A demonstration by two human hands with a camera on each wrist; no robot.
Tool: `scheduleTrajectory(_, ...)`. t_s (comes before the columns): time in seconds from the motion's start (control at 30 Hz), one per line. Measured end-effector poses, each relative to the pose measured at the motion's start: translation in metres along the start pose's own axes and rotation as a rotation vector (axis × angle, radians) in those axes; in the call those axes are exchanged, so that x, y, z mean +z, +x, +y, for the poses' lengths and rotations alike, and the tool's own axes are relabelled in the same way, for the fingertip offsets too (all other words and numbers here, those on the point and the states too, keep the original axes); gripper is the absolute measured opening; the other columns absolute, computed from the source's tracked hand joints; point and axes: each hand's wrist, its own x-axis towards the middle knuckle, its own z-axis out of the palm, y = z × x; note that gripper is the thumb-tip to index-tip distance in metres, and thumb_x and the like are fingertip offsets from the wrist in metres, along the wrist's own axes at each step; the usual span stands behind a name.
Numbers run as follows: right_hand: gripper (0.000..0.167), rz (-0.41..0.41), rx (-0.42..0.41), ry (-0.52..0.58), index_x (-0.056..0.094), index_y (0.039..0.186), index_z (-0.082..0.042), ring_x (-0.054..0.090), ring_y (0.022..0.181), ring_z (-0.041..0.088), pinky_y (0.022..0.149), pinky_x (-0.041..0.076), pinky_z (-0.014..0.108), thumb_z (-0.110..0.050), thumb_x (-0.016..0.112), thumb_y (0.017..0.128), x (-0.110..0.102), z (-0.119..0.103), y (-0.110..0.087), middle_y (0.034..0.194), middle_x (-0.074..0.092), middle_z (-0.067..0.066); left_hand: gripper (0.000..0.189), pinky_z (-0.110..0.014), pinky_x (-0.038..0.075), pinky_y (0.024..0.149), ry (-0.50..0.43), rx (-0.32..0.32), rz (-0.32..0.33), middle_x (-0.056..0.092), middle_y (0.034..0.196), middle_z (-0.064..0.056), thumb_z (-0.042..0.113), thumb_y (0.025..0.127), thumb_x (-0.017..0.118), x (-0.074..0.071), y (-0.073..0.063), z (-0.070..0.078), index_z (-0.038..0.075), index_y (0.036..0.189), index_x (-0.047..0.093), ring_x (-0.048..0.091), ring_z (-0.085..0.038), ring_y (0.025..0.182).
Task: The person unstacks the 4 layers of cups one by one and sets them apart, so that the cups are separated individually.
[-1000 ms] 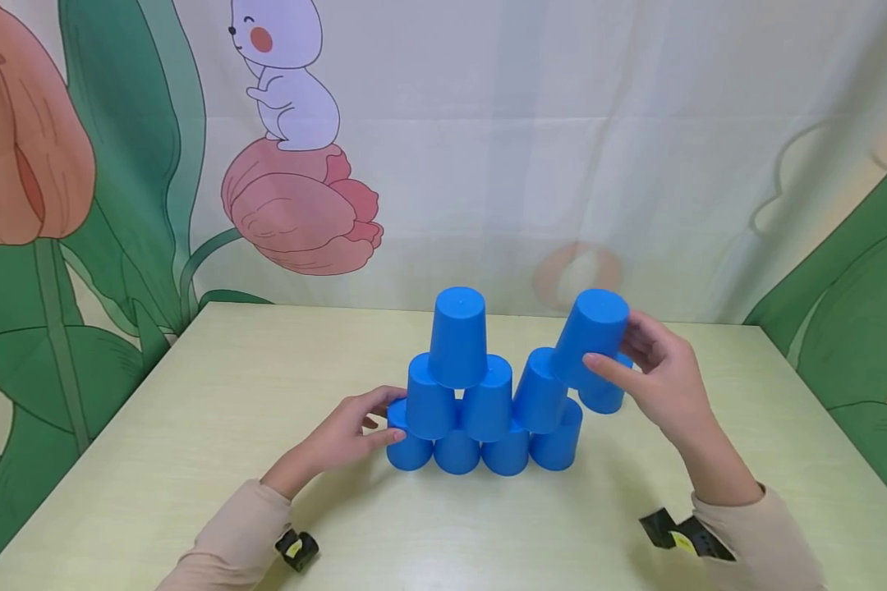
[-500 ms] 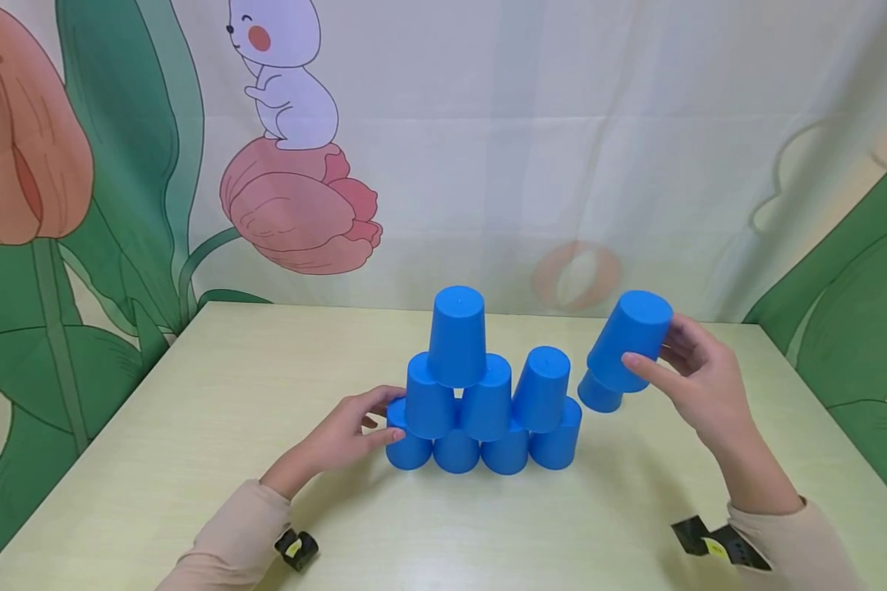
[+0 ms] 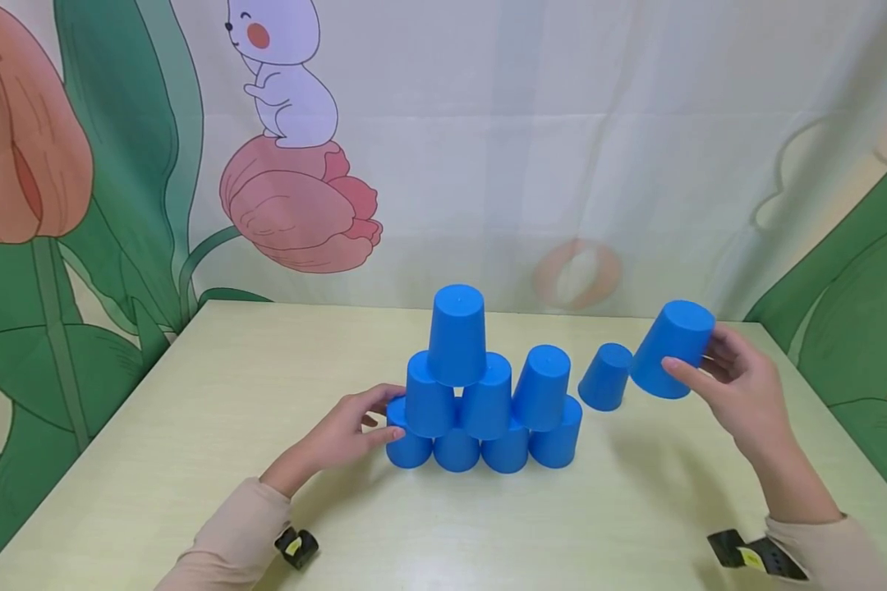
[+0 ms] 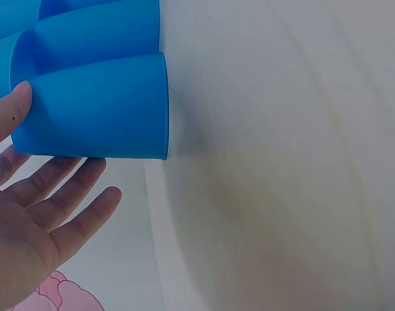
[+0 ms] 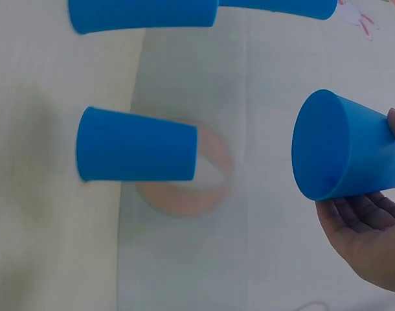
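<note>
Pinching cup (image 3: 669,341) right of stack (image 3: 486,398), right hand (image 3: 746,396) needs light grip; left hand (image 3: 344,431), fingers spread, should touch stack lightly.

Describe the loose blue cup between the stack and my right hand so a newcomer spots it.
On the pale table, find the stack of blue cups, then look right toward the right hand. The loose cup stands there, upside down. Unlike its neighbours, it is neither in the stack nor held.
</note>
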Motion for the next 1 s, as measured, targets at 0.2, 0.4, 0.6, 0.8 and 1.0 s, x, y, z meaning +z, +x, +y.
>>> scheduleTrajectory(0.2,0.067,-0.004,0.039,-0.025,0.033,0.139,-0.005,0.049,0.110,0.033,0.085,0.046,0.024,-0.028,0.064,0.085,-0.004,0.014,0.004,0.130,0.045,0.024,0.050,-0.042,0.048,0.080,-0.004,-0.004,0.003,0.056,0.120,-0.011,0.021,0.085,0.065,0.000,0.000,0.000,0.005,0.129,0.045,0.057,-0.027,0.101)
scheduleTrajectory(0.4,0.069,-0.004,0.053,0.003,0.032,0.139,-0.002,0.047,0.112,0.038,0.090,0.044,0.042,-0.030,0.064,0.085,0.001,0.037,0.012,0.130,0.044,0.025,0.051,-0.043,0.047,0.080,-0.005,0.001,0.003,0.056,0.120,-0.012,0.022,0.086,0.064,0.000,0.001,-0.002,0.005,0.129,0.045,0.056,-0.029,0.101)
scheduleTrajectory(0.6,0.074,-0.040,0.073,-0.013,0.028,0.141,-0.003,0.043,0.115,0.045,0.089,0.039,0.055,-0.037,0.062,0.085,0.007,0.060,0.021,0.132,0.040,0.027,0.051,-0.042,0.048,0.079,-0.005,-0.003,0.004,0.056,0.120,-0.012,0.022,0.085,0.064,0.001,0.000,-0.001,0.004,0.129,0.045,0.057,-0.028,0.101)
scheduleTrajectory(0.8,0.078,-0.023,0.113,-0.076,0.029,0.143,-0.023,0.045,0.116,0.035,0.086,0.044,0.049,-0.050,0.065,0.078,0.019,0.146,0.054,0.135,0.043,0.014,0.052,-0.042,0.048,0.080,-0.005,-0.011,0.000,0.056,0.121,-0.012,0.023,0.086,0.064,0.001,0.000,-0.001,0.005,0.130,0.044,0.056,-0.028,0.102)
scheduleTrajectory(1.0,0.081,0.000,0.067,-0.124,0.025,0.143,-0.032,0.046,0.115,0.035,0.085,0.042,0.056,-0.057,0.062,0.075,0.030,0.202,0.072,0.135,0.044,0.012,0.050,-0.042,0.048,0.080,-0.002,-0.008,-0.001,0.056,0.120,-0.011,0.021,0.086,0.064,0.001,0.000,-0.001,0.005,0.129,0.045,0.056,-0.028,0.101)
